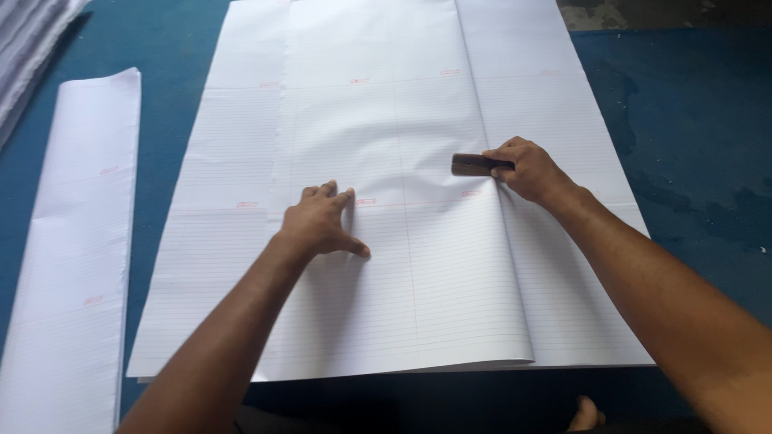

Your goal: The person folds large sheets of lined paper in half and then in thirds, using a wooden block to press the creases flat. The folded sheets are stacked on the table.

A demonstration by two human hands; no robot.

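My left hand [322, 221] lies flat, palm down with fingers spread, on the big stack of ruled sheets [378, 120], pressing near its middle and gripping nothing. My right hand [531, 170] is closed around a small dark block [474, 165], which sticks out to the left from my fist and rests on the paper along a fold line. The top sheet [450, 281] is folded over there; its right edge curls up and runs from my right hand toward the near edge of the stack, with the lower layers showing to its right.

The stack lies on a blue floor [691, 120], filling the centre from near to far. To the left, well apart from the stack, lies a long folded bundle of the same ruled paper [76, 257], running near to far. In the far left corner is the edge of another pile of sheets [28, 40]. At the near edge, a toe [585, 414] shows just below the stack.
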